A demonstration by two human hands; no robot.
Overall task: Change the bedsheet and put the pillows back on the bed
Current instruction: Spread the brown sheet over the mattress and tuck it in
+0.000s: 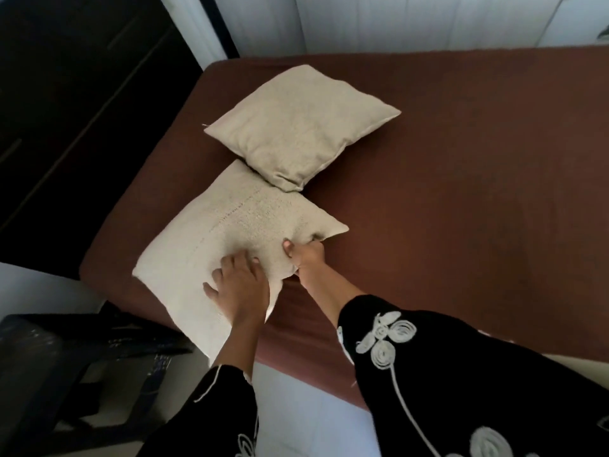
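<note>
Two beige pillows lie on the brown sheet, which covers the bed smooth across centre and right of frame.

L hand, lower centre: palm down on top of the near pillow, fingers spread apart and only slightly bent, tips pressing into the fabric near the pillow's lower-right edge. It grips nothing, just rests flat and pushes.

R hand, just right of the L hand: pinching the same pillow at its right edge, close to the right corner. Thumb sits on top, the other fingers curl round and under the edge, and the fabric bunches at the grip.

The near pillow sits left of centre by the bed's left edge, turned cornerwise, its lower corner hanging past the mattress edge. The far pillow, upper centre, is also cornerwise; its lower corner overlaps the near pillow's top corner, touching.

Both arms wear a black sleeve w/ white stitched swirls. Dark cabinet upper left, black stool lower left, pale floor bottom centre, white wall along the top.
</note>
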